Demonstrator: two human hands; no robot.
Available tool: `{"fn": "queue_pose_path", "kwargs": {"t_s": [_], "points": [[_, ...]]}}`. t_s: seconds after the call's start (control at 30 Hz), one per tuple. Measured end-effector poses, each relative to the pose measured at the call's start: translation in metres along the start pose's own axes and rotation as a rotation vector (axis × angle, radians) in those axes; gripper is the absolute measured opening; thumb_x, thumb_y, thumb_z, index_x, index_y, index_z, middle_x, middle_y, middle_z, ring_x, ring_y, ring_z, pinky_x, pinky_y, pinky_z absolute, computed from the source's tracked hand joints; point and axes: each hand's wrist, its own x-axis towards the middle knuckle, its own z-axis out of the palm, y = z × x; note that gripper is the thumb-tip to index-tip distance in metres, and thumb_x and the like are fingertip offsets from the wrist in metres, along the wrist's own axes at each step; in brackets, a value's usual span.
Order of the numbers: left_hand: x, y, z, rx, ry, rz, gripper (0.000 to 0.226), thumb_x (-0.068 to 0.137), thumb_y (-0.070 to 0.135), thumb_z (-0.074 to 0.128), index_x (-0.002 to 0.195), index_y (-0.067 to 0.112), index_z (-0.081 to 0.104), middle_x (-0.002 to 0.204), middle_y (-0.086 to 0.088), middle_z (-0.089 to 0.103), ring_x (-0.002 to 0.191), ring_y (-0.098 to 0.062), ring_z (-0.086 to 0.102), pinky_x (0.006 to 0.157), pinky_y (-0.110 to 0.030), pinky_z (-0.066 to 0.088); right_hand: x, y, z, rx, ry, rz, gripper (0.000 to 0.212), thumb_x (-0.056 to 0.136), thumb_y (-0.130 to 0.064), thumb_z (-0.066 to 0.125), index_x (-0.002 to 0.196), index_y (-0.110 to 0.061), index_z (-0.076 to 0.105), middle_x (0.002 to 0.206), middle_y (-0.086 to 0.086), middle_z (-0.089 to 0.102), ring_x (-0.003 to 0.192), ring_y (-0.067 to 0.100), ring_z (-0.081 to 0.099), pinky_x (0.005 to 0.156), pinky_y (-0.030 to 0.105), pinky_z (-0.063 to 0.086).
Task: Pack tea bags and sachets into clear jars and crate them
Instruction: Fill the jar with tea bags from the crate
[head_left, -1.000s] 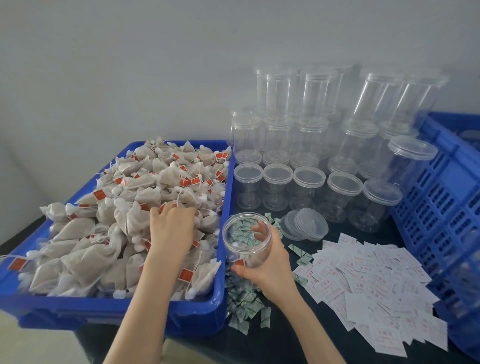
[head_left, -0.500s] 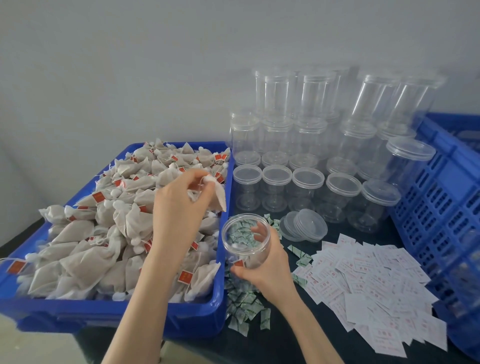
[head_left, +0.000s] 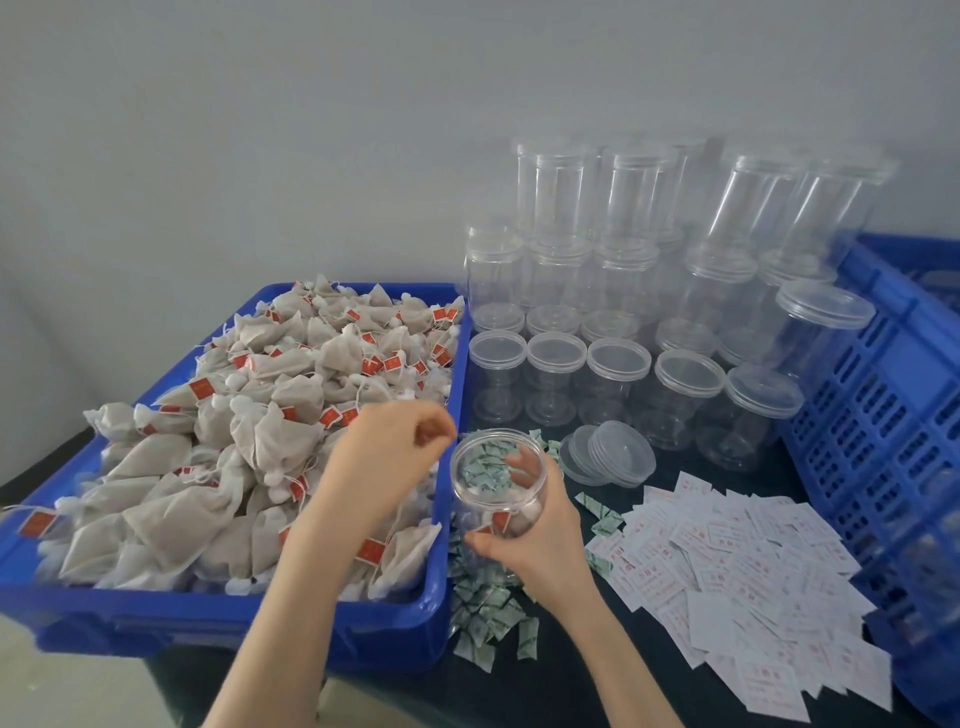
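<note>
A person's right hand (head_left: 540, 535) gripped a small clear round plastic jar (head_left: 498, 480), fingers wrapped round its far wall, thumb on the near side; the jar stood roughly upright on its long axis, mouth open upward, just outside the right wall of a blue plastic tray (head_left: 452, 364) heaped with beige mesh tea bags bearing red tags (head_left: 270, 431); a tea bag or two seemed to lie inside already. The left hand (head_left: 389, 457) hovered at the jar's nine o'clock, just beside the rim, fingers curled loosely; blur hid whether they pinched anything. Green-and-white sachets (head_left: 493, 608) lay scattered on the dark desk (head_left: 582, 675) at the jar's six o'clock; white paper slips (head_left: 737, 577) lay at four o'clock; lidded empty jars (head_left: 618, 358) stood at twelve; a blue slatted crate (head_left: 883, 405) waited at three o'clock.
</note>
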Motion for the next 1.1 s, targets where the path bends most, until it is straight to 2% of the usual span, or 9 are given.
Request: {"fn": "queue_pose_path", "kwargs": {"t_s": [0.07,0.17,0.33,0.4,0.5,0.6,0.77,0.93,1.1], "points": [[-0.008,-0.013,-0.007,0.118,-0.259,-0.041,0.007,0.085,0.034,0.067,0.092,0.036,0.064,0.087,0.021,0.063,0.078,0.008,0.057,0.073,-0.014,0.049,0.0,0.001,-0.001,0.0,0.0,0.005,0.091,0.046,-0.028,0.09,0.123,-0.046,0.045,0.124,-0.018,0.058,0.114,-0.01,0.055,0.086,0.007,0.047],[-0.021,-0.021,-0.003,0.248,-0.699,-0.063,0.04,0.08,0.044,0.07,0.117,0.032,0.059,0.097,0.023,0.053,0.085,0.005,0.051,0.07,-0.013,0.04,0.0,0.0,0.0,-0.005,-0.001,0.006,0.089,0.046,-0.026,0.09,0.119,-0.049,0.045,0.123,-0.02,0.058,0.112,-0.011,0.055,0.083,0.005,0.046],[-0.025,-0.023,0.002,0.31,-0.673,-0.04,0.014,0.08,0.031,0.071,0.093,0.028,0.065,0.082,0.012,0.051,0.071,-0.004,0.046,0.064,-0.02,0.038,-0.001,-0.004,0.002,0.001,-0.009,0.006,0.089,0.045,-0.026,0.089,0.12,-0.047,0.046,0.124,-0.019,0.058,0.111,-0.012,0.054,0.082,0.002,0.044],[-0.025,-0.025,0.003,0.333,-0.625,-0.069,0.014,0.081,0.032,0.071,0.093,0.026,0.067,0.09,0.008,0.056,0.079,-0.009,0.052,0.07,-0.025,0.045,-0.001,-0.005,0.001,0.005,-0.017,0.003,0.089,0.046,-0.025,0.089,0.122,-0.045,0.046,0.124,-0.019,0.058,0.111,-0.012,0.055,0.082,0.002,0.044],[-0.026,-0.024,0.0,0.334,-0.452,-0.045,0.021,0.083,0.032,0.068,0.073,0.018,0.057,0.089,0.004,0.055,0.08,-0.014,0.054,0.075,-0.031,0.049,-0.003,-0.005,0.0,-0.007,-0.022,-0.005,0.088,0.049,-0.022,0.09,0.124,-0.041,0.047,0.121,-0.017,0.06,0.111,-0.009,0.056,0.082,0.003,0.044],[-0.026,-0.023,-0.012,0.142,-0.222,-0.062,0.029,0.089,0.025,0.065,0.065,0.022,0.049,0.071,0.007,0.056,0.066,-0.007,0.055,0.059,-0.014,0.041,-0.002,-0.003,-0.002,-0.011,-0.028,-0.009,0.089,0.052,-0.016,0.092,0.127,-0.037,0.047,0.123,-0.016,0.059,0.113,-0.009,0.055,0.084,0.003,0.043],[-0.016,-0.003,-0.027,-0.214,0.133,-0.006,0.02,0.089,0.016,0.062,0.08,0.033,0.064,0.075,0.025,0.066,0.074,0.01,0.059,0.063,-0.009,0.038,-0.002,-0.002,-0.001,-0.013,-0.043,0.002,0.095,0.053,-0.018,0.093,0.135,-0.031,0.045,0.127,-0.016,0.057,0.114,-0.01,0.053,0.085,0.001,0.041],[-0.003,0.026,-0.022,-0.465,0.334,0.136,0.031,0.09,0.01,0.062,0.09,0.04,0.065,0.092,0.028,0.067,0.088,0.009,0.062,0.074,-0.004,0.045,-0.001,-0.003,-0.002,-0.018,-0.039,0.0,0.094,0.052,-0.019,0.091,0.132,-0.032,0.045,0.123,-0.018,0.058,0.11,-0.014,0.054,0.082,0.0,0.041],[0.007,0.043,-0.014,-0.617,0.439,0.211,0.034,0.09,0.007,0.063,0.096,0.041,0.065,0.092,0.02,0.07,0.088,0.0,0.066,0.077,-0.017,0.053,-0.001,0.0,-0.002,-0.025,-0.045,-0.002,0.096,0.054,-0.015,0.094,0.135,-0.031,0.045,0.124,-0.018,0.058,0.111,-0.013,0.054,0.082,0.0,0.041]]}}
